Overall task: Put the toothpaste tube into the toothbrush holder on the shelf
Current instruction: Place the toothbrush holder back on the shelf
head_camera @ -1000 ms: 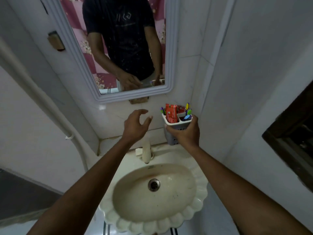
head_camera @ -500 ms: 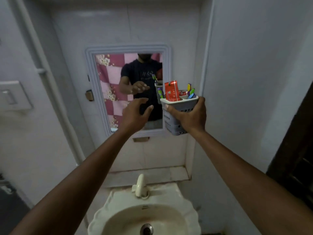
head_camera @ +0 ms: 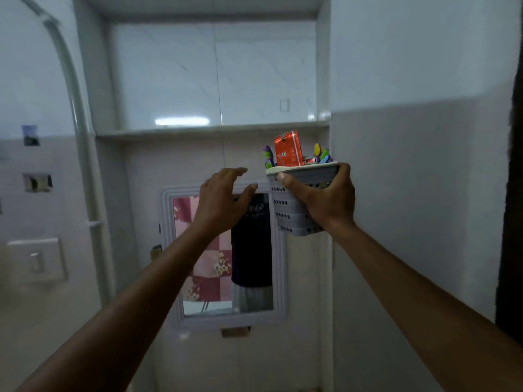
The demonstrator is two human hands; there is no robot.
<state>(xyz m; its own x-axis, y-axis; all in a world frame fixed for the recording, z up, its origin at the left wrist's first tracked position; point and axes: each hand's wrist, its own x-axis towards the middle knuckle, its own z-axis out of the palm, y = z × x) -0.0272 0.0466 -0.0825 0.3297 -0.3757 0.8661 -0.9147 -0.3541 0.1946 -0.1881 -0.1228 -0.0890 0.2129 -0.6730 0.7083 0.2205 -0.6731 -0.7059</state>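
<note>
A grey perforated toothbrush holder (head_camera: pixel 285 205) is held up in the air by my right hand (head_camera: pixel 325 196), which grips its front and side. A red toothpaste tube (head_camera: pixel 288 148) stands upright inside it, sticking out of the top, with several coloured toothbrushes (head_camera: pixel 321 155) around it. My left hand (head_camera: pixel 223 199) hovers just left of the holder, fingers spread and holding nothing. The white tiled shelf (head_camera: pixel 212 131) runs across the wall recess a little above the holder's top.
A white-framed mirror (head_camera: pixel 223 258) hangs on the wall below the hands. A white pipe (head_camera: pixel 82 154) runs down the left wall beside a flush plate (head_camera: pixel 36 258). The right wall is close, with a dark door frame (head_camera: pixel 512 193) at the far right.
My right hand has lifted the holder from sink height up towards the shelf. My left hand rose alongside it, still holding nothing. The view tilted up, and the sink has left the frame.
</note>
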